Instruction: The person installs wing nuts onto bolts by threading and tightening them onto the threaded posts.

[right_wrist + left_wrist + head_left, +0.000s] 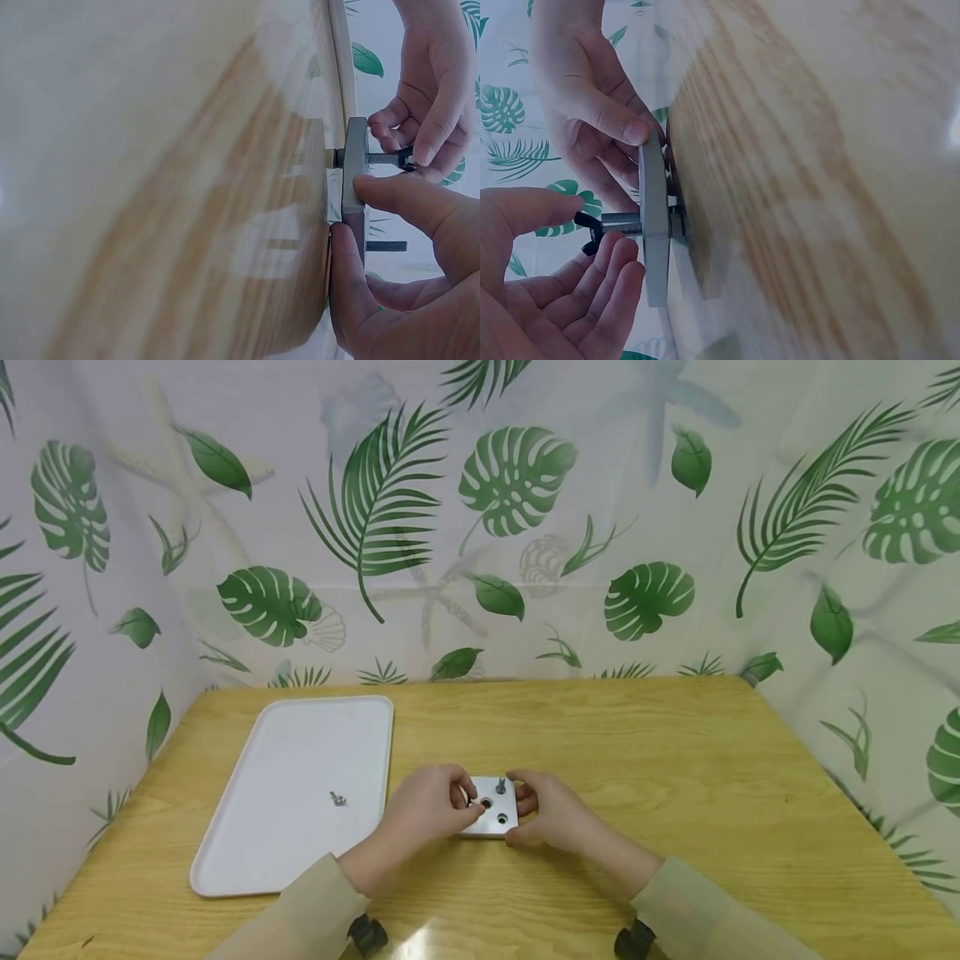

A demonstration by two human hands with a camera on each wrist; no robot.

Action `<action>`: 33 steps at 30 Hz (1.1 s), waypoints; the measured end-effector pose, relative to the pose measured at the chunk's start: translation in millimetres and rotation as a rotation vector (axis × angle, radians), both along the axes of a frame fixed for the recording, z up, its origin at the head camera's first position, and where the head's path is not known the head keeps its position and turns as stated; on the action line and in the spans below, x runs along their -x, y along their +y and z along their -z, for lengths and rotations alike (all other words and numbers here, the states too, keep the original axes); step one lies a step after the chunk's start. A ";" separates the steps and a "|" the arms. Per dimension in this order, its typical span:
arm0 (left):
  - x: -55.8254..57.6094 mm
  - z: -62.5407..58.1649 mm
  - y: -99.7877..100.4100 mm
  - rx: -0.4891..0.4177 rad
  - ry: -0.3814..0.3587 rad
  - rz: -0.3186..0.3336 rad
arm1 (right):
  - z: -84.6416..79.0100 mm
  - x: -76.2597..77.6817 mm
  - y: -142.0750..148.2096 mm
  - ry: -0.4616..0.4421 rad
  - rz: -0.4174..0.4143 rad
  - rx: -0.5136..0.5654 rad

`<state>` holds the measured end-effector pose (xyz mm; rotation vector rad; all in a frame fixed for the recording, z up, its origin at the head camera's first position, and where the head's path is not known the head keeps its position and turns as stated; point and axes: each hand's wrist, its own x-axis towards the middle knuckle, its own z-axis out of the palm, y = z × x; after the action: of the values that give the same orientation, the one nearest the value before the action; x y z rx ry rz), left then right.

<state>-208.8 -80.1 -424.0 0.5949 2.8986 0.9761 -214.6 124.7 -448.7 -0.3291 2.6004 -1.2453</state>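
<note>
A flat metal plate (483, 827) with several holes lies in front of me, slightly raised off the table on bolt heads. My right hand (553, 810) grips its right edge between thumb and fingers. From the plate's left part a threaded bolt (621, 223) stands up, topped by a black wing nut (592, 227). The thumb and fingers of my left hand (431, 802) pinch this wing nut, hiding it in the head view. Another bolt (386, 246) sticks up bare near the right hand, at the plate's far right corner.
To the left a white tray (300, 777) rests on the wooden table (637, 743). One small metal fastener (338, 798) lies in it. A leaf-patterned cloth (555, 635) hangs behind the table and along its sides.
</note>
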 end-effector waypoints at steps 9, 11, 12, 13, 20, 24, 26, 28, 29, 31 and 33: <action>2.7 5.6 -4.4 -0.062 -0.024 0.031 | 4.5 -1.7 2.1 0.017 -0.014 0.016; 3.0 6.5 -5.2 -0.073 -0.028 0.039 | 4.7 -2.2 2.4 0.017 -0.013 0.017; 3.4 6.7 -5.5 -0.077 -0.029 0.044 | 4.6 -2.3 2.5 0.019 -0.014 0.017; 3.8 6.9 -5.8 -0.080 -0.031 0.048 | 4.3 -2.4 2.6 0.022 -0.014 0.015; 6.3 6.7 -8.7 -0.096 -0.039 0.086 | 3.7 -1.4 2.6 0.021 -0.018 0.013; 6.4 9.1 -12.2 -0.103 -0.045 0.111 | 4.4 -2.6 2.6 0.020 -0.037 0.013; 7.7 10.1 -13.6 -0.107 -0.042 0.120 | 4.0 -2.8 2.5 0.020 -0.044 0.013; 9.6 10.7 -14.2 -0.116 -0.038 0.135 | 2.9 -2.4 2.6 0.021 -0.047 0.012; 10.5 10.9 -14.2 -0.119 -0.034 0.141 | 2.1 -2.3 2.5 0.020 -0.048 0.011; 12.2 11.3 -13.6 -0.122 -0.024 0.153 | 0.9 -1.3 2.2 0.020 -0.043 0.008; 13.2 11.5 -12.8 -0.123 -0.018 0.161 | 0.0 -0.8 2.3 0.019 -0.041 0.004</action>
<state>-222.0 -93.0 -435.5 0.8080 2.7382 1.1360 -213.8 127.0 -448.7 -0.3953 2.5935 -1.2403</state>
